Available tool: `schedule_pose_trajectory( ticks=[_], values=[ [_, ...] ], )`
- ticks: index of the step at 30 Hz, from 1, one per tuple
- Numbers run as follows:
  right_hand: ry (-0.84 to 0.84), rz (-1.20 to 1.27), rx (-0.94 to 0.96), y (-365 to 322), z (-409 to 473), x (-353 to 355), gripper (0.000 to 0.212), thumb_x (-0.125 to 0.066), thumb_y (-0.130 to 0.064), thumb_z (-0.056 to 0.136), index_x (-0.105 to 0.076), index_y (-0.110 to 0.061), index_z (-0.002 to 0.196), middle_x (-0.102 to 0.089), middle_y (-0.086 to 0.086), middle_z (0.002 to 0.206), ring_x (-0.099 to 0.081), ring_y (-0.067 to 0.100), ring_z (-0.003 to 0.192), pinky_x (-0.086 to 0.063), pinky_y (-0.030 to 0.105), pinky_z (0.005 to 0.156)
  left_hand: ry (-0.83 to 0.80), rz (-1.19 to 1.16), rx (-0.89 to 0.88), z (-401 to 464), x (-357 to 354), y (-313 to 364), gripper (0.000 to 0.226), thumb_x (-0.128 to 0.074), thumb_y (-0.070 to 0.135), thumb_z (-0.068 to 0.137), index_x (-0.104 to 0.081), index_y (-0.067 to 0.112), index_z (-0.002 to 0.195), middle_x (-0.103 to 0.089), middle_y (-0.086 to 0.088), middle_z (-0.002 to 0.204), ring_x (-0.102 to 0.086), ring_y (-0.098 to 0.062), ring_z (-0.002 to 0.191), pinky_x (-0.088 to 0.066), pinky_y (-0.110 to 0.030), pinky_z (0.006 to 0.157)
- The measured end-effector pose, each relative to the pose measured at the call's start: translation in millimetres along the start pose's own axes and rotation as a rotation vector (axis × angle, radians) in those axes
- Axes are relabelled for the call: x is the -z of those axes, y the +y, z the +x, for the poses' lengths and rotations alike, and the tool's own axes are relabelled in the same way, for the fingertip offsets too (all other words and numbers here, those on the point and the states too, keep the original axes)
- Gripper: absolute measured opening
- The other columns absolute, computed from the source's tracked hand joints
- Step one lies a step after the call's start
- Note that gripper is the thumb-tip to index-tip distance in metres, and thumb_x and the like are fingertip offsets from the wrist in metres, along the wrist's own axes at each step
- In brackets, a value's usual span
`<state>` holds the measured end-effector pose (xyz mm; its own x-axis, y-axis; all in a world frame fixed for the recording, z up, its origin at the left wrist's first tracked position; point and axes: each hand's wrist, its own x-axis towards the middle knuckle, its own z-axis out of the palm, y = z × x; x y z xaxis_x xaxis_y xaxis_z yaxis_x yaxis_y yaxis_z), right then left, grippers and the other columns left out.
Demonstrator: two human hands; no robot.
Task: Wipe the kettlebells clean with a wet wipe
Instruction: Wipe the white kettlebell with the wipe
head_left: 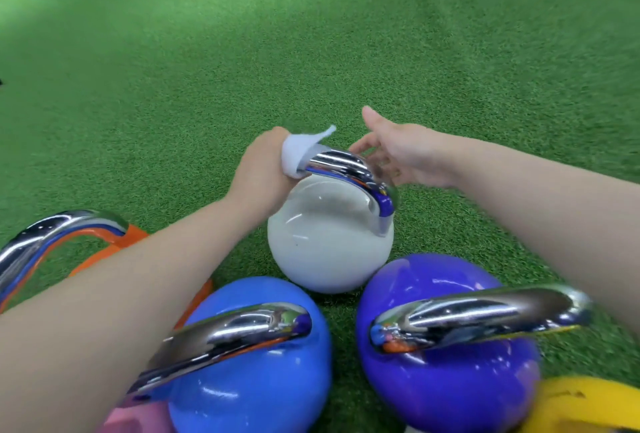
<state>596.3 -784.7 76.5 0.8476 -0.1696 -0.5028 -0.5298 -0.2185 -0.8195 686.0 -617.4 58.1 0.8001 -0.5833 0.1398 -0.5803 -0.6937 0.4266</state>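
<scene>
The wet wipe (300, 152) is wrapped on the left end of the chrome handle (349, 172) of the white kettlebell (329, 242) and is gripped there by the left hand (258, 169). The right hand (391, 152) is held with relaxed fingers just beside the handle's far right side. Green artificial turf (311, 51) is seen under everything, with the blue kettlebell (256, 380) and the purple kettlebell (446, 394) standing nearer.

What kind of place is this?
Probably a gym or fitness studio floor. Green artificial turf covers the ground, and several coloured kettlebells with chrome handles stand on it, such as the white kettlebell, blue kettlebell and purple kettlebell.
</scene>
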Motion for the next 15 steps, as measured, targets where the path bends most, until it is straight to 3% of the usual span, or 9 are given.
schedule_pose_trajectory(
  ticks=[2, 4, 6, 9, 11, 13, 15],
  values=[
    [0.022, 0.021, 0.02, -4.1, -10.9, 1.6, 0.061, -0.018, -0.063, 0.092, -0.059, -0.019, 0.103, -0.061, 0.011, 0.114, -0.056, 0.027, 0.108, -0.042, 0.044, 0.099, 0.025, 0.208, -0.272, -6.1, 4.7, 6.9, 0.009, -0.06, 0.015, 0.078, -0.054, 0.014, 0.084, -0.053, -0.005, 0.08, -0.055, -0.033, 0.084, -0.029, -0.033, 0.064],
    [0.068, 0.016, 0.049, -7.1, -26.9, 3.6, 0.058, -0.019, -0.06, 0.094, -0.058, -0.019, 0.106, -0.059, 0.009, 0.119, -0.056, 0.026, 0.11, -0.037, 0.046, 0.104, 0.024, 0.188, -0.445, -23.2, 5.8, 14.9, 0.035, -0.058, 0.002, 0.074, -0.057, 0.0, 0.109, -0.058, -0.021, 0.105, -0.054, -0.04, 0.103, -0.033, -0.034, 0.085],
    [0.137, -0.062, 0.101, -10.0, -45.5, 5.7, 0.055, -0.02, -0.056, 0.096, -0.057, -0.019, 0.114, -0.058, 0.007, 0.122, -0.057, 0.023, 0.108, -0.038, 0.044, 0.103, -0.007, 0.105, -0.438, -44.1, 7.5, 30.7, 0.048, -0.052, -0.004, 0.074, -0.051, -0.005, 0.121, -0.053, -0.024, 0.121, -0.049, -0.038, 0.116, -0.031, -0.033, 0.098],
    [0.249, -0.117, 0.199, -9.0, -84.5, 7.2, 0.045, -0.025, -0.048, 0.098, -0.057, -0.02, 0.114, -0.059, 0.003, 0.121, -0.059, 0.017, 0.104, -0.043, 0.039, 0.098, -0.035, -0.011, -0.451, -78.1, 11.3, 59.1, 0.056, -0.052, -0.005, 0.073, -0.046, -0.004, 0.128, -0.049, -0.02, 0.13, -0.044, -0.034, 0.124, -0.021, -0.023, 0.102],
    [0.332, -0.029, 0.261, -1.4, -113.0, 3.7, 0.038, -0.031, -0.043, 0.098, -0.059, -0.021, 0.108, -0.062, 0.0, 0.113, -0.061, 0.014, 0.1, -0.045, 0.037, 0.097, -0.029, -0.072, -0.477, -99.6, 18.0, 71.8, 0.059, -0.037, 0.008, 0.07, -0.048, -0.01, 0.125, -0.05, -0.025, 0.127, -0.045, -0.036, 0.122, -0.019, -0.021, 0.102],
    [0.432, 0.022, 0.297, 10.2, -141.9, -5.9, 0.028, -0.04, -0.036, 0.097, -0.063, -0.021, 0.101, -0.066, -0.001, 0.105, -0.063, 0.014, 0.097, -0.048, 0.037, 0.095, -0.042, -0.168, -0.477, -120.4, 22.7, 76.8, 0.077, -0.023, 0.027, 0.062, -0.047, -0.01, 0.126, -0.049, -0.024, 0.128, -0.043, -0.03, 0.122, -0.017, -0.016, 0.103],
    [0.551, -0.011, 0.361, 24.3, -167.7, -16.7, 0.016, -0.049, -0.028, 0.092, -0.064, -0.024, 0.087, -0.069, -0.001, 0.093, -0.065, 0.019, 0.094, -0.049, 0.041, 0.091, 0.001, -0.225, -0.491, -136.8, 25.1, 81.1, 0.073, -0.024, 0.026, 0.065, -0.047, -0.011, 0.125, -0.049, -0.024, 0.127, -0.038, -0.021, 0.121, -0.013, -0.008, 0.104]
  ],
)
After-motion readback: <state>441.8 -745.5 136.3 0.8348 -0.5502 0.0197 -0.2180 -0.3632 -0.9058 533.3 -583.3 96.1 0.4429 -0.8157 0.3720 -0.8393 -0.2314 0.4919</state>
